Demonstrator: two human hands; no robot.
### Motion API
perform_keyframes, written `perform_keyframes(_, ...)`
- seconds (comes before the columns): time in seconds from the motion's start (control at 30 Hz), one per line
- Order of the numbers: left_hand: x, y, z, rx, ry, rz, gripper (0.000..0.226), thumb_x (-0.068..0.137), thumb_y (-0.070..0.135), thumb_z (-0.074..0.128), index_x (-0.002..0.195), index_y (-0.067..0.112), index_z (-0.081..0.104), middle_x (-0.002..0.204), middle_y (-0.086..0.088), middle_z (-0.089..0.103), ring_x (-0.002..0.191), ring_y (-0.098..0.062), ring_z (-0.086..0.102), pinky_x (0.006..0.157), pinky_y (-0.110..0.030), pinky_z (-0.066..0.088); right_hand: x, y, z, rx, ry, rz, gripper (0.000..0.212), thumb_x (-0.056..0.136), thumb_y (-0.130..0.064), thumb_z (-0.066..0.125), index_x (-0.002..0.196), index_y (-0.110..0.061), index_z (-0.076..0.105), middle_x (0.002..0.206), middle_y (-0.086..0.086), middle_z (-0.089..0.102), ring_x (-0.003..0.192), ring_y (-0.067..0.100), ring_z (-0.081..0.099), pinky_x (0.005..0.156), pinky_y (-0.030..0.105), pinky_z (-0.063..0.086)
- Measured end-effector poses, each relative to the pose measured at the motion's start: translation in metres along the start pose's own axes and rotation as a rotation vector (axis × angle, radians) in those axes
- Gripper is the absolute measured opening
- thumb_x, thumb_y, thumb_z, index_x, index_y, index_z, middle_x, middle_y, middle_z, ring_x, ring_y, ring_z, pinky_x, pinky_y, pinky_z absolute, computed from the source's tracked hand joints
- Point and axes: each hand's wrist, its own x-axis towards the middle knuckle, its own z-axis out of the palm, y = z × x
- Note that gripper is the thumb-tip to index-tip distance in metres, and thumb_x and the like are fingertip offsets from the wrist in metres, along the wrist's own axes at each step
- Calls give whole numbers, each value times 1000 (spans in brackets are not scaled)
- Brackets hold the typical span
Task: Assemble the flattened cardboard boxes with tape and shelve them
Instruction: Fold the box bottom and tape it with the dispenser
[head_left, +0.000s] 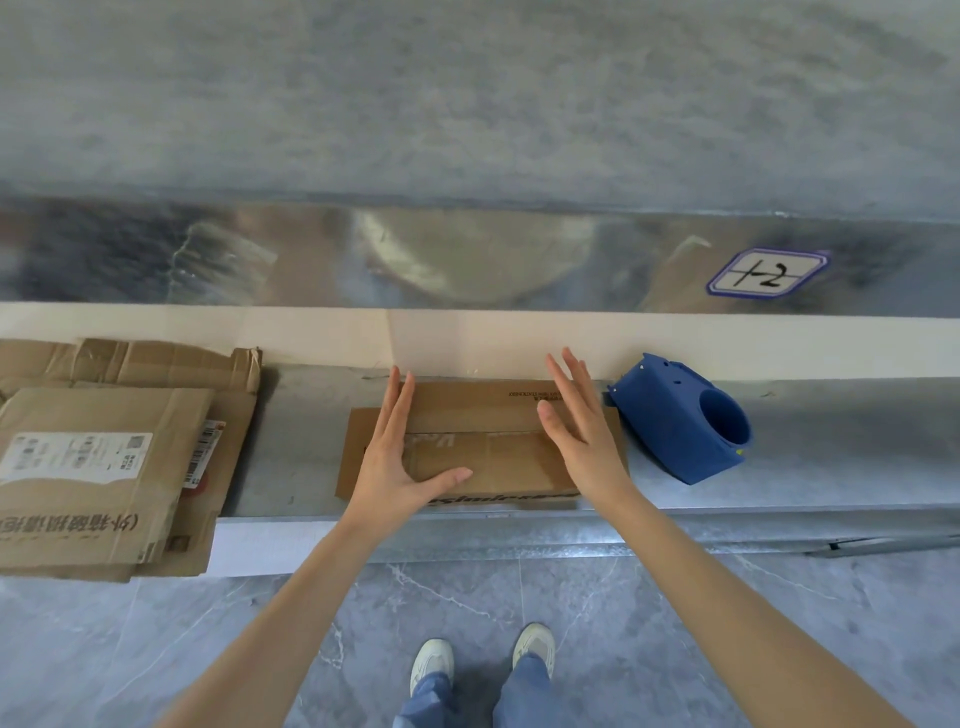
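Flat box (483, 452) lies on the metal ledge (296, 441), dead centre in front of the person, flaps closed, not yet opened up. It has bare ledge around it, presumably for room to fold.

Left hand (397, 457): open, fingers straight, thumb splayed, flat on the box's left part. Looks like it's pinning or squaring the panel.

Right hand (582, 421): also open, fingers straight, over the box's right part. Can't tell if it's touching or just above. Neither hand grips anything.

The symmetric two-hand placement reads as setting up to pop the box into shape.

Blue tape dispenser (685, 426) sits just right of the box, tipped on its side with the hollow core facing out. It's within the right hand's reach, which makes sense for the taping step.

Stack (104, 457) of other flattened boxes is well left of the box, overhanging the ledge's front edge. Looks like the supply pile, kept out of the work spot.

Behind the box, up and to the right, is a label (766, 273) reading "1-2" on the shiny back wall.

Judgement: early stage, nothing taped.
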Motion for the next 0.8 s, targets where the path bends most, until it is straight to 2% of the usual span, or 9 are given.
perform_keyframes(0.13,1,-2,2,-96,10,-19,118,66,46,87,157,37,12,163,21,0,149,0,11,117,-33,22,1,2,0,41,1,24,53,102,-51,38,153,-42,26,159,-33,9,146,-10,-4,111,19,6)
perform_keyframes(0.23,0,-2,1,-68,-5,-16,116,67,53,85,156,36,13,163,21,0,149,1,10,117,-32,22,1,1,0,-41,2,3,52,102,-52,37,152,-43,29,160,-30,11,147,-8,-4,114,21,6)
perform_keyframes(0.3,0,-2,-2,63,-28,24,112,71,62,77,157,33,13,164,18,-5,151,-4,3,119,-36,15,1,1,0,-233,-9,-45,52,101,-55,32,152,-45,27,162,-25,9,149,-2,-8,121,33,4)
perform_keyframes(0.37,1,-2,-7,340,-40,145,103,78,71,62,158,26,15,165,10,-7,152,-15,-5,121,-46,5,0,-1,0,-507,-40,-122,53,101,-61,23,152,-45,25,164,-17,6,151,7,-12,122,49,-1)
perform_keyframes(0.47,4,-3,-11,606,-57,318,86,87,73,46,156,28,22,166,5,3,153,-24,-4,121,-56,8,-5,-4,-1,-813,-91,-305,55,101,-59,16,153,-42,26,165,-10,9,153,19,-8,119,60,-4)
perform_keyframes(0.53,4,-4,-12,625,-89,394,77,90,70,44,154,30,29,165,7,12,153,-25,1,121,-55,12,-7,-3,-2,-925,-152,-443,52,104,-54,18,154,-41,24,165,-8,12,153,23,-3,120,58,-5)
perform_keyframes(0.6,6,-5,-12,601,-126,422,73,91,69,43,152,30,34,163,8,21,153,-22,6,122,-51,15,-6,-1,-4,-951,-218,-508,52,105,-52,17,155,-40,20,166,-7,11,153,23,-3,121,52,-5)
perform_keyframes(0.8,9,-6,-14,561,-171,393,81,84,73,49,149,26,40,160,8,28,152,-19,12,123,-47,12,2,2,-7,-1002,-382,-511,54,102,-61,11,154,-47,6,165,-11,-4,153,19,-9,122,45,-5)
